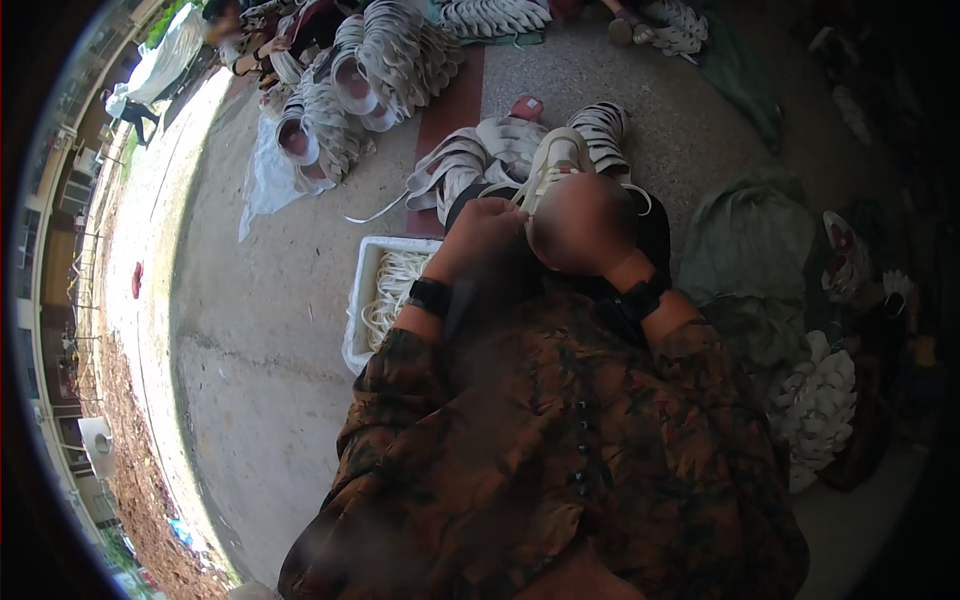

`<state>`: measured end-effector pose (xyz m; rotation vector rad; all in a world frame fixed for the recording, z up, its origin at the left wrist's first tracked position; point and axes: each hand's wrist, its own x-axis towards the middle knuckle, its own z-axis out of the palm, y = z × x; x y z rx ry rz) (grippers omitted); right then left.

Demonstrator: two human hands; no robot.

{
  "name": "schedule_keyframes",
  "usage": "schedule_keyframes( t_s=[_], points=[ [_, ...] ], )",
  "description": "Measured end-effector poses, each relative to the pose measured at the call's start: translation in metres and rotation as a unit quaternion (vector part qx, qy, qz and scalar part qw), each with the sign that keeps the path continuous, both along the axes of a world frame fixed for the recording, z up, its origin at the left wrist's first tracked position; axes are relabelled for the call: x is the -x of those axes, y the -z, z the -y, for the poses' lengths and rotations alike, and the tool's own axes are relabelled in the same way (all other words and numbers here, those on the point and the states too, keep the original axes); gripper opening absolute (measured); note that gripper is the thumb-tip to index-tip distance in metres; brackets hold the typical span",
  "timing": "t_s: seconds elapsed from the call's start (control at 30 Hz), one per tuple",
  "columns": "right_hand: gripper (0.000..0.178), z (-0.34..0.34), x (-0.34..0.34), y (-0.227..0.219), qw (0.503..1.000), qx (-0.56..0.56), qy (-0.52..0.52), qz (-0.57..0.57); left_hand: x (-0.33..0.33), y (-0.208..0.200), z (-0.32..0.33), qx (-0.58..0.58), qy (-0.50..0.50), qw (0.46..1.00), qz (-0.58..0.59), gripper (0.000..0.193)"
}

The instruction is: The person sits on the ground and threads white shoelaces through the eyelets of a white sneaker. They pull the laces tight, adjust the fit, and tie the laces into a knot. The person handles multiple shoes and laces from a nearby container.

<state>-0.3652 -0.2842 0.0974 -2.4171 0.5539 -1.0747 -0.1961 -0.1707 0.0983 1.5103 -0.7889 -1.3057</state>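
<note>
A cream-white shoe upper (562, 158) with laces is held up over my lap. My left hand (485, 228) is closed at its left edge, the fingertips pinching a thin white lace. My right hand (590, 222) lies against the right side of the upper and appears to grip it; blur hides its fingers. Just beyond, stacked white shoe uppers (465, 165) lie together, some with laces trailing. At my left stands a white foam box (352, 330) full of loose white laces (398, 285).
Large bundles of white uppers (405, 60) stand at the far left on a plastic sheet (270, 180). A small red item (527, 107) lies ahead. Green sacks (745, 240) and another heap of uppers (815, 410) are at my right. Other people sit at the far side.
</note>
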Motion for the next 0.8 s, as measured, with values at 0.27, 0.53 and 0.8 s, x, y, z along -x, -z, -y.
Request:
schedule_keyframes(
  t_s=[0.27,0.53,0.8],
  points=[
    [0.010,0.001,-0.017,0.016,0.975,-0.083,0.044,-0.199,0.000,0.017,0.028,0.061,-0.059,0.996,-0.035,0.013],
    [0.014,0.000,-0.014,0.020,0.980,-0.067,0.039,-0.184,0.007,0.039,0.046,0.081,-0.102,0.971,0.200,0.019],
    [0.009,0.004,-0.012,0.028,0.985,-0.066,0.026,-0.159,0.030,0.038,0.046,0.122,-0.037,0.837,0.533,0.014]
  ],
)
